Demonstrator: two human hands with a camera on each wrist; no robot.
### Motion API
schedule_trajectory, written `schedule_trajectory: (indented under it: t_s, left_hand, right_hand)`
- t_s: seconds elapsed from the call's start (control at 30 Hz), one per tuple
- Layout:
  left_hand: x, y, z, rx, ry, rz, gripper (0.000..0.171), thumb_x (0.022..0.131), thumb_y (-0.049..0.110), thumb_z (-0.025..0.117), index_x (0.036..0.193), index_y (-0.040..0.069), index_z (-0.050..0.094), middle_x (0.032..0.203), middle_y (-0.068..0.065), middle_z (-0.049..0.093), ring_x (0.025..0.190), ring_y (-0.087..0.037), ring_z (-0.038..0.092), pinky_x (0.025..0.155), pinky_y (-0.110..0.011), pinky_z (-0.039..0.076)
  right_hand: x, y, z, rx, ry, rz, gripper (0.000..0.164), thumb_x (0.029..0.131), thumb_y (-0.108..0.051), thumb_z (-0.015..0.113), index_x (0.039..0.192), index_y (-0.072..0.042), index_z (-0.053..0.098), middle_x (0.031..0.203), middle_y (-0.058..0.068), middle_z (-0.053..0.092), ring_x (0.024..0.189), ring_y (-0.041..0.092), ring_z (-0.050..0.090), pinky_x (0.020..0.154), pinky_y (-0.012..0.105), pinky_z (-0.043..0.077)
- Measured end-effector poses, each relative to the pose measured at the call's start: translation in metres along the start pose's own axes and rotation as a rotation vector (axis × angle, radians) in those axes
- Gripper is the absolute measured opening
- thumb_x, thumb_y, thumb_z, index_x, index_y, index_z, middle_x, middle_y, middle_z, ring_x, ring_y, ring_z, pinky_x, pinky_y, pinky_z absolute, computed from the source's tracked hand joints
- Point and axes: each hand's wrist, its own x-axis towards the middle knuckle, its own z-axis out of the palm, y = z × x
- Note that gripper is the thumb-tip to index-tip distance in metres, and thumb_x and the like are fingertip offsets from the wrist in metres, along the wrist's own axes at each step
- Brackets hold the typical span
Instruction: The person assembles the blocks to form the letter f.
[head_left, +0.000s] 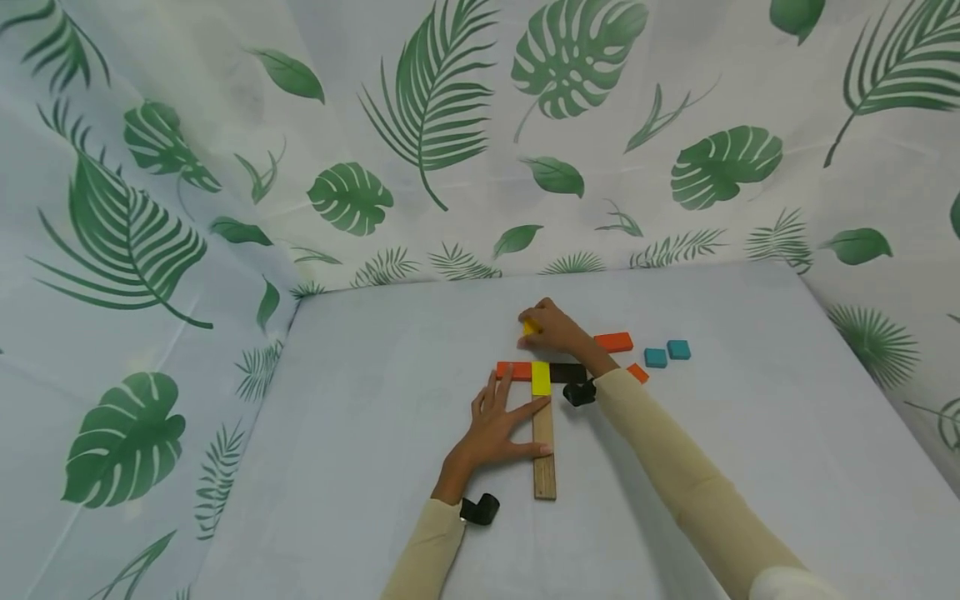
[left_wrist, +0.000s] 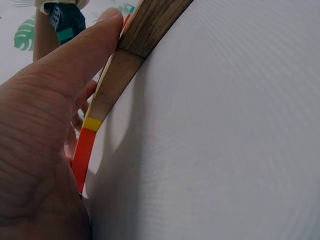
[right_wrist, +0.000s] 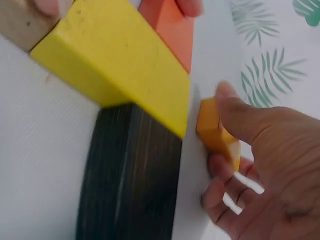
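Note:
On the white surface, several flat blocks form a T shape. A bright yellow block [head_left: 541, 379] sits in its middle, between a red block [head_left: 522, 371] and a black block [head_left: 564, 372]. Below it runs a stem of two wooden blocks [head_left: 545, 482]. My left hand [head_left: 487, 431] is spread out, its thumb and index finger touching the stem and other fingertips at the red block. Past the crossbar, my right hand [head_left: 553, 327] pinches a yellow-orange block [right_wrist: 209, 122] between thumb and fingers, close to the surface; whether it touches there, I cannot tell.
To the right lie a red-orange block [head_left: 615, 342], another orange block [head_left: 638, 372] partly hidden by the right arm, and two small teal blocks [head_left: 656, 357]. A leaf-patterned sheet [head_left: 465, 225] rises behind the white surface [head_left: 375, 417].

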Motion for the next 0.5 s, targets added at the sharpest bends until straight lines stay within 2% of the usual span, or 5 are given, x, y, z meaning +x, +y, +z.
schedule_trajectory:
  t_s: [0.1, 0.2, 0.37, 0.5]
  left_hand:
    - [-0.001, 0.001, -0.001, -0.01, -0.007, -0.002, 0.075, 0.082, 0.066, 0.064, 0.148, 0.045, 0.035, 0.165, -0.013, -0.012, 0.15, -0.042, -0.013, 0.114, -0.064, 0.011]
    - [-0.001, 0.002, -0.003, -0.005, -0.007, -0.008, 0.075, 0.082, 0.066, 0.064, 0.148, 0.045, 0.036, 0.165, -0.012, -0.011, 0.15, -0.041, -0.013, 0.114, -0.064, 0.012]
    - [0.0, 0.001, -0.001, 0.005, -0.01, -0.001, 0.075, 0.083, 0.066, 0.063, 0.149, 0.045, 0.034, 0.165, -0.011, -0.012, 0.15, -0.041, -0.014, 0.115, -0.062, 0.01]
    - [0.0, -0.001, 0.001, 0.011, -0.005, -0.003, 0.075, 0.082, 0.067, 0.063, 0.149, 0.046, 0.034, 0.165, -0.01, -0.013, 0.15, -0.04, -0.014, 0.116, -0.061, 0.01]
  right_hand:
    - [-0.002, 0.008, 0.002, 0.041, 0.018, -0.028, 0.051, 0.096, -0.019, 0.064, 0.138, 0.005, 0.049, 0.128, 0.028, 0.047, 0.103, 0.032, 0.049, 0.095, 0.048, 0.044]
    - [-0.001, 0.012, 0.001, 0.084, 0.026, 0.015, 0.052, 0.097, -0.018, 0.061, 0.139, 0.008, 0.044, 0.129, 0.03, 0.045, 0.103, 0.033, 0.049, 0.096, 0.048, 0.044]
    - [-0.001, 0.018, 0.003, 0.113, 0.017, 0.073, 0.049, 0.095, -0.021, 0.065, 0.133, 0.007, 0.051, 0.12, 0.024, 0.048, 0.099, 0.029, 0.05, 0.09, 0.042, 0.046]
    - [-0.007, 0.018, 0.0, 0.166, -0.012, 0.041, 0.049, 0.092, -0.02, 0.069, 0.131, 0.006, 0.054, 0.115, 0.023, 0.049, 0.098, 0.029, 0.052, 0.089, 0.042, 0.047]
